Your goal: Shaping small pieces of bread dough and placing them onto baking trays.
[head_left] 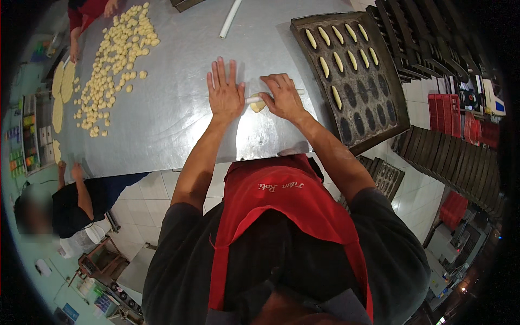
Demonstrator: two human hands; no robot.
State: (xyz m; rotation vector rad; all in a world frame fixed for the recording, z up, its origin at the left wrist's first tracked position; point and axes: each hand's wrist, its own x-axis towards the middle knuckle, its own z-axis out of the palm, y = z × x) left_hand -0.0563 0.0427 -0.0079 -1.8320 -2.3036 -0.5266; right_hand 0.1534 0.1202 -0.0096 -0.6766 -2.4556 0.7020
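Note:
My left hand [226, 95] lies flat with its fingers spread on the metal table, beside the left end of a thin white rolling pin [252, 99]. My right hand [285, 99] is curled over the pin, whose other end sticks out past it on the right. Under the pin, between my two hands, is a small piece of pale dough [257, 106], partly covered by the pin and my right thumb. To the right, a dark baking tray [347, 142] with oval hollows holds several slim rolled dough pieces [336, 98] in its far rows; its nearer hollows hold none.
Many small dough balls [116, 59] spread over the metal table [168, 108] at the left, near flat dough strips [67, 81]. A white tube [230, 19] lies at the far side. Two co-workers stand at the left edge. Stacked trays [449, 162] and red crates [444, 115] stand right.

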